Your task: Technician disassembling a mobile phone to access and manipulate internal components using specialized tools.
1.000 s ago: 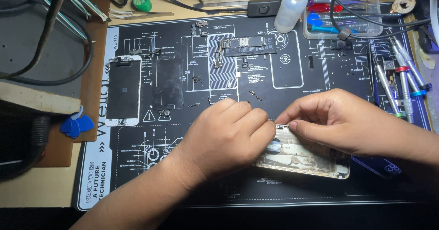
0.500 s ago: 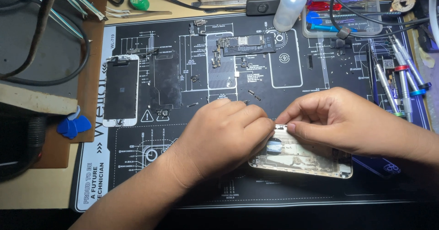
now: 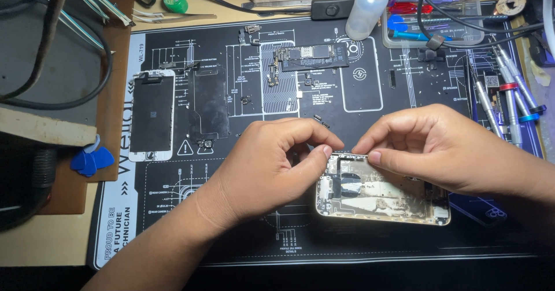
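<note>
Open mat (image 3: 243,242) along the near edge; far edge crowded by bottle (image 3: 366,14), parts tray (image 3: 474,33), circuit board (image 3: 312,55); screwdrivers (image 3: 509,97) line the right edge.

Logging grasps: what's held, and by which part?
Both the left hand and right hand pinch the open phone housing at its top-left edge.

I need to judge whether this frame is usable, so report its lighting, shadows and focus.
Head view: bright, even light on the repair mat, its printing sharp; left hand and right hand are well lit and crisp, with no motion blur; the open phone shell shows mild sheen, not blown out; the left edge and bottom strip fall into deep shadow, hiding detail there.
</note>
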